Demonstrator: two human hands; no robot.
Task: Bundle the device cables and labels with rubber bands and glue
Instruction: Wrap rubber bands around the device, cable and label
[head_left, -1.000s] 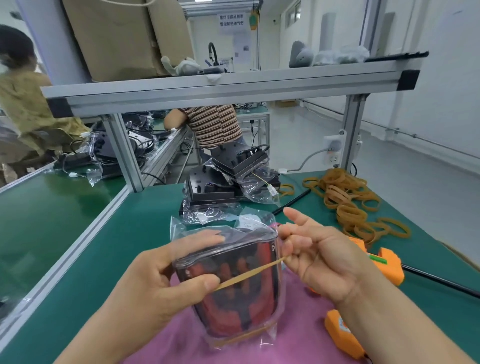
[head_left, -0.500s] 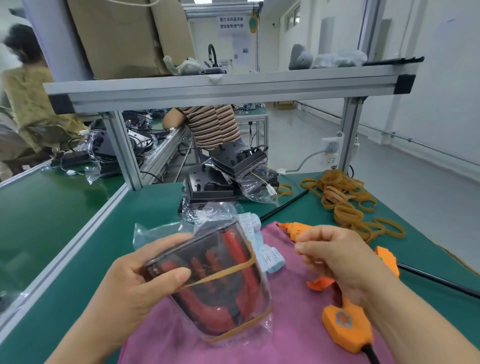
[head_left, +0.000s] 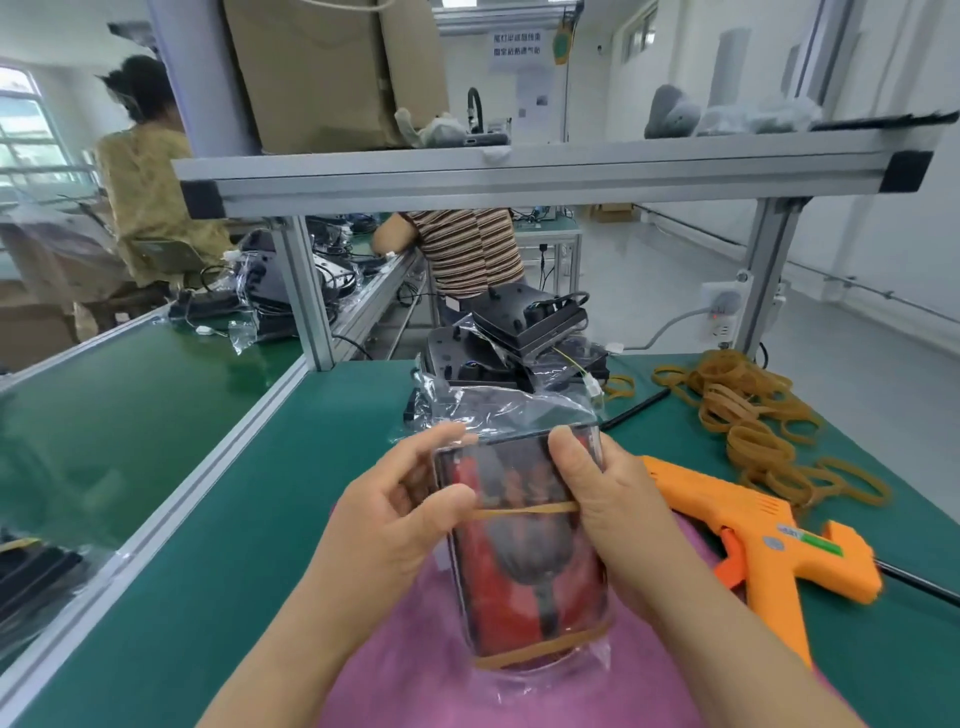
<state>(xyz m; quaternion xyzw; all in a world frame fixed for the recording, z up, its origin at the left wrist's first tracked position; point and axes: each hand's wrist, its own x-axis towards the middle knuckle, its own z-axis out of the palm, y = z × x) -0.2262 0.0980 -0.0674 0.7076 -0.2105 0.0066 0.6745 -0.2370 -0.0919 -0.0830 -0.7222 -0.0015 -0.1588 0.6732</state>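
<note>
The left hand (head_left: 395, 525) and right hand (head_left: 608, 499) grip the bagged device (head_left: 524, 566); its upper rubber band (head_left: 524, 511) may roll off if they squeeze unevenly.

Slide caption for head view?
Left hand and right hand hold a bagged device with two rubber bands, orange glue gun alongside.
</note>
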